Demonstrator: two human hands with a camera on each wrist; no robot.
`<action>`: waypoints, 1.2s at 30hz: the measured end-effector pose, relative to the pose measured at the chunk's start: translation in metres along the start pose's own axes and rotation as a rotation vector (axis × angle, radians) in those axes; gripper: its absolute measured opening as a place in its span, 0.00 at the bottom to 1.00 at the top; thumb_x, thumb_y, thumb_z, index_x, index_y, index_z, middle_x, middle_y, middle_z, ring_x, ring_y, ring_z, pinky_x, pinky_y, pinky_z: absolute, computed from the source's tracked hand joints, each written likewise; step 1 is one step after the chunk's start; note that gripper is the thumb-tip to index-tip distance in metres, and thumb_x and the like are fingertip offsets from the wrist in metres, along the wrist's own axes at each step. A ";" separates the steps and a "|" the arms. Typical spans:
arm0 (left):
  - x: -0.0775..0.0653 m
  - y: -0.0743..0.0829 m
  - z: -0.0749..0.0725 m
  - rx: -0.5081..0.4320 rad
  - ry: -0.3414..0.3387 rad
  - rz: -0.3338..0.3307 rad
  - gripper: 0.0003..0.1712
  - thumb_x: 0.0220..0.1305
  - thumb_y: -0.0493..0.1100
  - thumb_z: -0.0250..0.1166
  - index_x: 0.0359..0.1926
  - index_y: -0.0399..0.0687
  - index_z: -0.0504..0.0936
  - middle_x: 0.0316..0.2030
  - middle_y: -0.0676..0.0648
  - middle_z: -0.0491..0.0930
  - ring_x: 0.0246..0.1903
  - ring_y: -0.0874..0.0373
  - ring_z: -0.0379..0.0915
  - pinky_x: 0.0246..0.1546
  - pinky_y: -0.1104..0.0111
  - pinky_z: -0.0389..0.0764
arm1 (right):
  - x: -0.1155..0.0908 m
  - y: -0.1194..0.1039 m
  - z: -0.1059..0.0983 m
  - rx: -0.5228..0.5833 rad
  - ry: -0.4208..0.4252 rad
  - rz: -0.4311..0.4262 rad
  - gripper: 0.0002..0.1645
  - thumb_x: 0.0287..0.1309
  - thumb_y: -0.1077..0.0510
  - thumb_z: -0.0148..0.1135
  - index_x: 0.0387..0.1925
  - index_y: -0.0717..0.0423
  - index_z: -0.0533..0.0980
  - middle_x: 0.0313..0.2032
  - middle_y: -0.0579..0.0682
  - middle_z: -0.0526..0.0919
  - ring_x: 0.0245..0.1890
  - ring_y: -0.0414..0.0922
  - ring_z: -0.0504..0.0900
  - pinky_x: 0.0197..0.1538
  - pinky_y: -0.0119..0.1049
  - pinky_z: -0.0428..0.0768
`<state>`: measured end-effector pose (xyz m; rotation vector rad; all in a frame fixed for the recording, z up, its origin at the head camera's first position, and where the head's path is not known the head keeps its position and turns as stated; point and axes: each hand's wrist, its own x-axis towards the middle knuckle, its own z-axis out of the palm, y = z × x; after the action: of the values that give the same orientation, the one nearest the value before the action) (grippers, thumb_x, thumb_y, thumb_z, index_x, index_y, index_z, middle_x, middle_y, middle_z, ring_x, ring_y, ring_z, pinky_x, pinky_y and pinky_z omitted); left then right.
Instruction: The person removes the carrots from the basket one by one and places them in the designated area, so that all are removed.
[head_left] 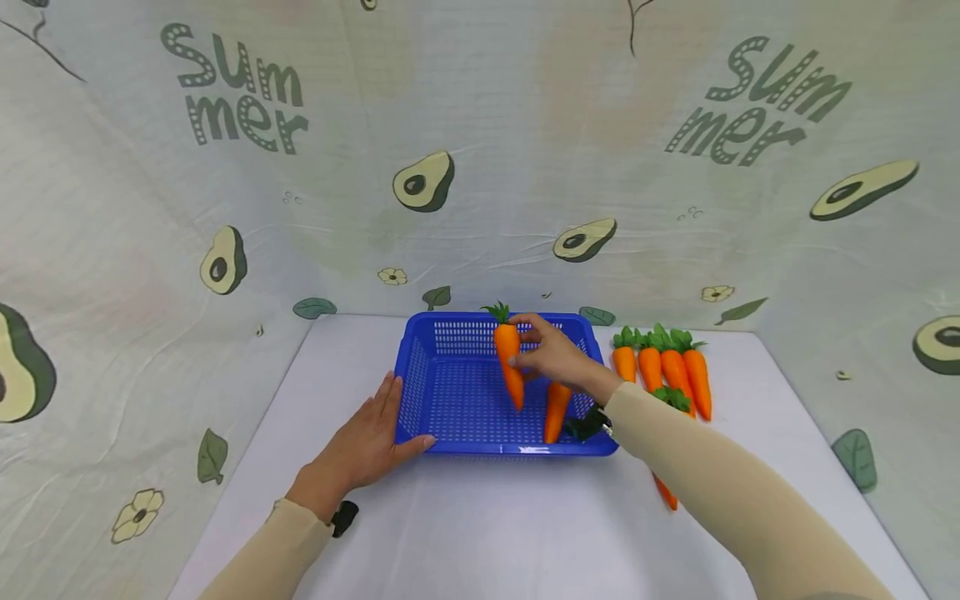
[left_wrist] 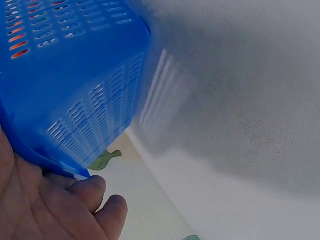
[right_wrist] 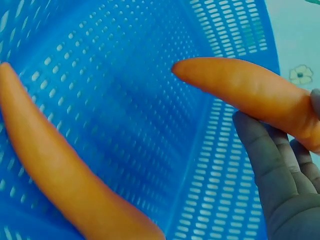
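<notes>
My right hand (head_left: 551,354) pinches an orange carrot (head_left: 507,354) with a green leafy top over the blue plastic basket (head_left: 510,450). The carrot hangs tip down, and in the right wrist view its tip points out over the basket's perforated floor. A second carrot (right_wrist: 60,165) lies inside the basket at the right; the right arm hides its top in the head view. My left hand (head_left: 363,437) rests against the basket's left side and front corner, fingers extended and thumb on the front rim. The left wrist view shows its fingertips just past the rim.
Several more carrots (head_left: 697,379) lie to the right of the basket, one partly hidden under the right forearm. The white table (head_left: 480,533) meets a cloth backdrop (head_left: 495,108) printed with avocados, which rises behind and on both sides.
</notes>
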<state>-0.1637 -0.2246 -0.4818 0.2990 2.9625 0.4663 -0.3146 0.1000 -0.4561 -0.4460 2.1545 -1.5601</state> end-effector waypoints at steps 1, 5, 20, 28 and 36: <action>0.000 0.000 0.000 0.002 0.001 0.001 0.70 0.67 0.80 0.55 0.84 0.34 0.37 0.85 0.33 0.37 0.81 0.33 0.47 0.80 0.42 0.55 | -0.002 0.000 -0.003 -0.005 0.008 -0.007 0.42 0.69 0.64 0.68 0.77 0.45 0.61 0.71 0.67 0.70 0.54 0.61 0.86 0.52 0.59 0.89; -0.002 0.000 0.000 0.022 0.017 0.017 0.70 0.67 0.81 0.54 0.84 0.33 0.39 0.84 0.32 0.39 0.82 0.32 0.45 0.80 0.41 0.54 | -0.010 0.000 -0.013 -0.023 0.046 -0.017 0.42 0.68 0.64 0.68 0.77 0.47 0.61 0.71 0.68 0.70 0.52 0.60 0.88 0.51 0.58 0.89; -0.004 0.002 -0.003 0.054 0.040 0.041 0.70 0.67 0.83 0.52 0.83 0.32 0.42 0.84 0.32 0.42 0.83 0.35 0.39 0.81 0.41 0.51 | -0.052 -0.001 -0.062 -0.048 0.138 -0.034 0.44 0.70 0.64 0.66 0.80 0.50 0.57 0.72 0.70 0.66 0.56 0.62 0.85 0.48 0.53 0.91; -0.004 0.001 -0.001 0.043 0.039 0.048 0.71 0.65 0.86 0.48 0.83 0.32 0.43 0.84 0.32 0.42 0.83 0.36 0.40 0.81 0.42 0.52 | -0.080 -0.002 -0.090 -0.039 0.193 -0.013 0.45 0.71 0.61 0.67 0.81 0.51 0.55 0.76 0.68 0.62 0.51 0.58 0.87 0.49 0.54 0.90; -0.005 0.000 -0.001 0.025 0.034 0.047 0.71 0.66 0.85 0.48 0.83 0.31 0.42 0.84 0.31 0.41 0.83 0.35 0.40 0.81 0.42 0.52 | -0.108 -0.006 -0.113 -0.124 0.234 0.042 0.46 0.72 0.58 0.67 0.81 0.51 0.53 0.77 0.70 0.59 0.55 0.61 0.85 0.50 0.54 0.90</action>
<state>-0.1587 -0.2264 -0.4808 0.3677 3.0026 0.4444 -0.2814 0.2433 -0.4029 -0.2654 2.4298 -1.5269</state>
